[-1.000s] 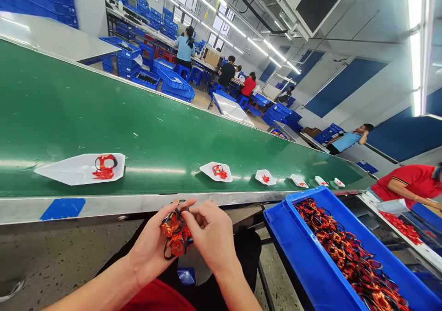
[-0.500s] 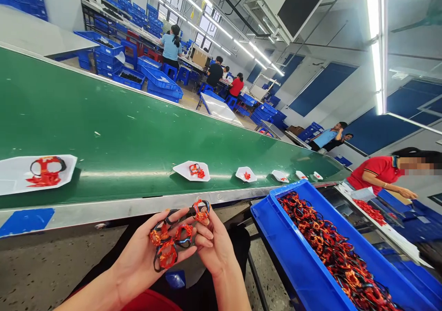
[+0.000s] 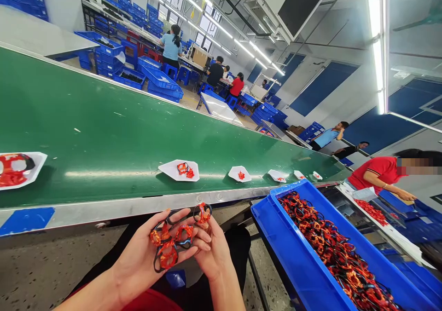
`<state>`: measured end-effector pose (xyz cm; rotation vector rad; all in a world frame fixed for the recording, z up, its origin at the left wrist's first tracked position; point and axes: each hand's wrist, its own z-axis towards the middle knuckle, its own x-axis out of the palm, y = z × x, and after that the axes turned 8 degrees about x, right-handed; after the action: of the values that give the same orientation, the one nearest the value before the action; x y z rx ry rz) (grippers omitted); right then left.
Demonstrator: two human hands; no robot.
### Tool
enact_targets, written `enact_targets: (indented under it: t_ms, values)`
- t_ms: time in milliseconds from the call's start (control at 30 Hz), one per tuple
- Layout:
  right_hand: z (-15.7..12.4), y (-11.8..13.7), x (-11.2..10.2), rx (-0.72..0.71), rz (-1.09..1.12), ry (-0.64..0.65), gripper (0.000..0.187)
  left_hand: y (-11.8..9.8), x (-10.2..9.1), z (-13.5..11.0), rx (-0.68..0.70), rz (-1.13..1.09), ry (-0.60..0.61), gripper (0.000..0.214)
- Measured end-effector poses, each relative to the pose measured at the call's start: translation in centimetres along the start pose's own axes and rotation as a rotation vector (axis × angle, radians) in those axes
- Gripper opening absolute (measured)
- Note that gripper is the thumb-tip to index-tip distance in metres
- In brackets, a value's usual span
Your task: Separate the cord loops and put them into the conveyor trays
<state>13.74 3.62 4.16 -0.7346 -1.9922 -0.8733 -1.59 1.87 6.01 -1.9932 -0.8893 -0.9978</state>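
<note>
Since the frame half a second back, the white trays on the near half of the green belt (image 3: 103, 118) have slid left: the left tray (image 3: 39, 161) is now cut off by the edge of view, and the middle tray (image 3: 169, 169) sits further left too, while the hands have barely shifted. The left hand (image 3: 140, 242) is palm up with its fingers spread, and a cluster of red-and-black loops (image 3: 166, 254) lies across the palm and fingers. The right hand (image 3: 217, 249) has its fingers curled in, the tips pinching a single loop (image 3: 204, 215) just right of the cluster. Both hands are on the near side of the metal rail (image 3: 127, 205), left of the blue crate (image 3: 297, 256) heaped with similar loops. The cluster looks loosely held, so a tilt of the left palm could spill it toward the floor. Loops resting against each other could also snag, and a pull on one might drag another off. The pinched loop is small, and a slack grip could let it drop into the gap below the rail.
</note>
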Motion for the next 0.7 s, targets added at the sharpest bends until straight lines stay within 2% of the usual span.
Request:
enact_targets:
  t_ms: [400, 500, 567, 633, 700]
  values:
    - [1.0, -1.8, -1.6, 0.035, 0.036, -0.051, 0.022, 0.0, 0.1, -0.1, -0.015, 0.029, -0.004, 0.045]
    - [1.0, -1.9, -1.4, 0.013, -0.023, -0.063, 0.024, 0.0, 0.0, 0.0, -0.009, 0.031, 0.001, 0.044]
    - [1.1, -1.1, -1.1, -0.097, -0.189, -0.127, 0.026, -0.2, 0.1, -0.1, 0.005, 0.033, -0.004, 0.042]
    - [1.5, 0.8, -0.6, -0.366, -0.544, -0.284, 0.03, -0.3, 0.3, -0.2, 0.021, 0.039, -0.01, 0.041]
    - [2.2, 3.8, -0.1, -0.67, -0.928, -0.47, 0.036, -0.5, 0.5, -0.3, 0.028, 0.036, -0.01, 0.039]
